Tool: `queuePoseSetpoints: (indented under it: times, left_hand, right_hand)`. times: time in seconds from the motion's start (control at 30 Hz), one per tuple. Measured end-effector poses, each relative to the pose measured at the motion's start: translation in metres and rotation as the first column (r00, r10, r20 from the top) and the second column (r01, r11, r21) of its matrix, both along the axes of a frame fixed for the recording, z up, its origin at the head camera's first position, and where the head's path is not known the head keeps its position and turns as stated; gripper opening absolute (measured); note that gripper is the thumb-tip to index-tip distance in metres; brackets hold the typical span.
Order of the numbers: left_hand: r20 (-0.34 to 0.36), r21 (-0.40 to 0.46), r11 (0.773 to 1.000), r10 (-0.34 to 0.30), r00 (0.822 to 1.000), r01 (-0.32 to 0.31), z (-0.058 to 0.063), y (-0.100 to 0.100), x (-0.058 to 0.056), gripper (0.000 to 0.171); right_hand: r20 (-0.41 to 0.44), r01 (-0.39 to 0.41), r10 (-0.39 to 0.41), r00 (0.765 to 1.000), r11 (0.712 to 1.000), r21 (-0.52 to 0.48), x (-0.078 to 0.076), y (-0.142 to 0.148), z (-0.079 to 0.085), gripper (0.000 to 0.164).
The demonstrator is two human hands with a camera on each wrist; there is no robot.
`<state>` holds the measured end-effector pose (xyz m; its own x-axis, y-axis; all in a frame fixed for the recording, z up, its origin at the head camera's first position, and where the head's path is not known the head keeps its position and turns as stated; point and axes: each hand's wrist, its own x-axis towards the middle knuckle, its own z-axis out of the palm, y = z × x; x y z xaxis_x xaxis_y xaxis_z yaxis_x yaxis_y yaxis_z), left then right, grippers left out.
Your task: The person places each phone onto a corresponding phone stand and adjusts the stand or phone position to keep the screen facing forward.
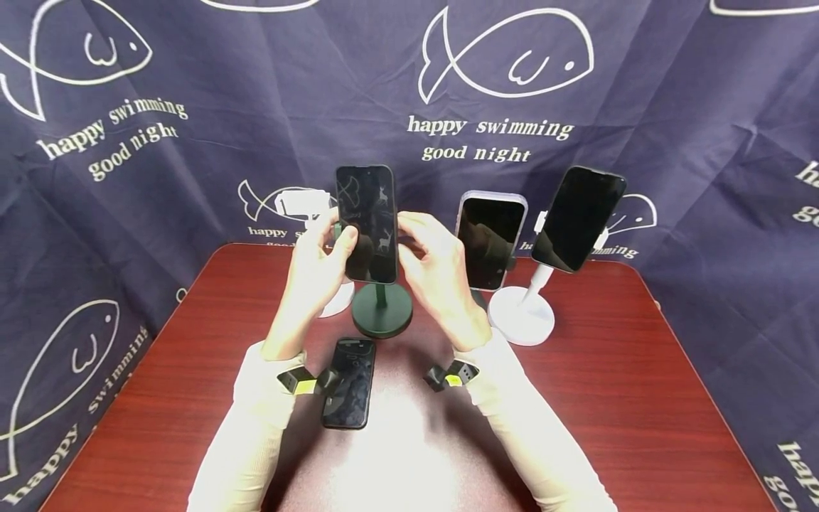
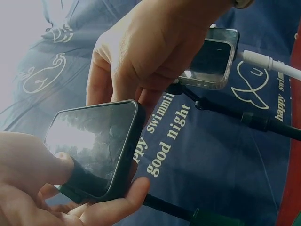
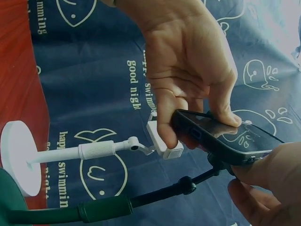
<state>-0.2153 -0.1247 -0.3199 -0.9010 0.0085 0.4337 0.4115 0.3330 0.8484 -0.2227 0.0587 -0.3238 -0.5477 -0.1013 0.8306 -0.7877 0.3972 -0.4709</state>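
Note:
A black-cased smartphone (image 1: 366, 224) stands upright at the head of a dark green phone stand (image 1: 382, 310), screen facing me. My left hand (image 1: 313, 267) grips its left side, thumb on the screen and fingers behind, as the left wrist view also shows. A green piece of the holder (image 2: 70, 194) shows at the phone's edge beside those fingers. My right hand (image 1: 438, 267) has its curled fingers and thumb at the phone's right edge; some fingertips are hidden behind it. The stand's jointed arm (image 3: 186, 185) runs to the back of the phone.
Another black phone (image 1: 348, 384) lies flat on the red-brown table (image 1: 640, 398), near my left wrist. To the right, a lilac-edged phone (image 1: 491, 242) and a black phone (image 1: 578, 219) sit on stands. A white stand (image 1: 303, 203) with its holder bare is behind my left hand. Printed fabric (image 1: 358, 85) hangs behind.

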Motion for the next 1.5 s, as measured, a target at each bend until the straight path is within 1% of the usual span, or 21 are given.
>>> queuePoseSetpoints:
  times: [0.1, 0.3, 0.5, 0.63, 0.73, 0.8, 0.9, 1.03, 1.13, 1.3, 1.5]
  left_hand:
    - [-0.004, -0.003, 1.0, -0.005, 1.0, 0.005, 0.0, -0.001, -0.001, 0.037]
    - [0.002, 0.043, 0.998, -0.034, 0.999, 0.034, -0.001, -0.004, -0.003, 0.038]
    - [-0.003, 0.067, 0.997, -0.047, 0.999, 0.047, 0.0, -0.002, -0.004, 0.035]
    - [-0.023, 0.051, 0.999, -0.017, 1.0, 0.018, 0.0, -0.001, -0.005, 0.035]
    - [-0.036, 0.012, 1.0, 0.026, 0.999, -0.026, -0.002, -0.001, -0.004, 0.038]
    - [-0.032, -0.003, 0.999, 0.048, 0.998, -0.048, -0.002, -0.001, -0.004, 0.04]
    - [-0.031, -0.003, 0.999, 0.05, 0.998, -0.05, -0.003, -0.001, -0.005, 0.04]
    - [-0.056, 0.008, 0.999, 0.04, 0.998, -0.039, -0.004, 0.001, -0.005, 0.037]
    - [-0.061, 0.008, 0.999, 0.047, 0.997, -0.046, -0.005, 0.002, -0.005, 0.036]
    - [-0.049, -0.002, 0.998, 0.064, 0.997, -0.064, -0.005, 0.001, -0.003, 0.038]
    - [-0.068, -0.032, 0.995, 0.097, 0.993, -0.099, -0.004, 0.002, 0.0, 0.039]
  right_hand:
    - [-0.026, -0.006, 0.007, 1.0, 1.0, 0.026, 0.001, 0.002, 0.002, 0.027]
    - [-0.073, -0.037, 0.043, 0.996, 0.996, 0.087, -0.001, 0.005, 0.008, 0.027]
    - [-0.101, -0.014, 0.031, 0.994, 0.986, 0.168, -0.002, 0.01, 0.012, 0.025]
    - [-0.111, -0.002, 0.027, 0.993, 0.975, 0.221, -0.003, 0.014, 0.015, 0.027]
    - [-0.121, 0.002, 0.029, 0.992, 0.969, 0.246, -0.002, 0.015, 0.017, 0.028]
    - [-0.121, -0.007, 0.039, 0.992, 0.967, 0.256, -0.002, 0.015, 0.017, 0.027]
    - [-0.121, -0.013, 0.047, 0.991, 0.964, 0.267, -0.002, 0.017, 0.016, 0.027]
    - [-0.121, -0.008, 0.045, 0.992, 0.958, 0.287, 0.0, 0.02, 0.016, 0.029]
    - [-0.112, -0.008, 0.045, 0.993, 0.952, 0.306, 0.002, 0.023, 0.016, 0.03]
    - [-0.109, -0.005, 0.043, 0.993, 0.944, 0.33, 0.003, 0.027, 0.014, 0.031]
    - [-0.133, -0.006, 0.056, 0.989, 0.935, 0.353, 0.003, 0.03, 0.012, 0.029]
